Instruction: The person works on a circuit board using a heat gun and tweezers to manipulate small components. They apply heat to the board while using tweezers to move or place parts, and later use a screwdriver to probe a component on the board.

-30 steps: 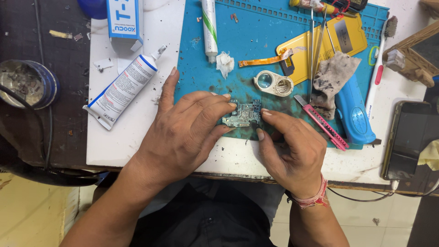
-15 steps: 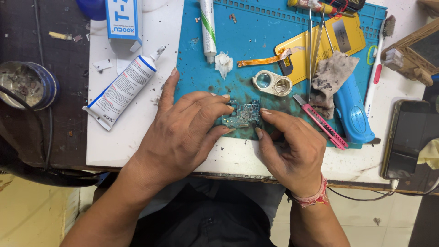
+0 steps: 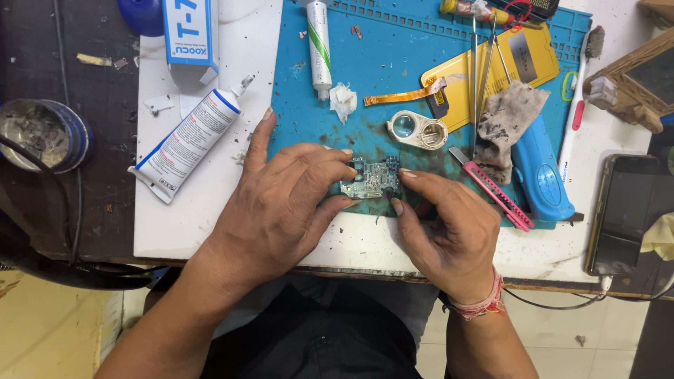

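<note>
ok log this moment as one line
left hand: pinching small green circuit board | right hand: fingertips on board's right edge | surface: blue silicone work mat

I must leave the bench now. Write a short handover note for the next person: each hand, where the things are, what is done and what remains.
Left hand: fingertips pinch the left edge of the small circuit board, holding it flat on the blue work mat.
Right hand: thumb and forefinger hold the board's right edge.
Nearby: a loupe and an orange flex cable just beyond the board; a pink utility knife, tweezers and a grey rag to the right; a white glue tube to the left, off the mat.
Done: board is bare, out of any housing.
Left: no tool is in hand; the flex cable lies apart from the board.
</note>
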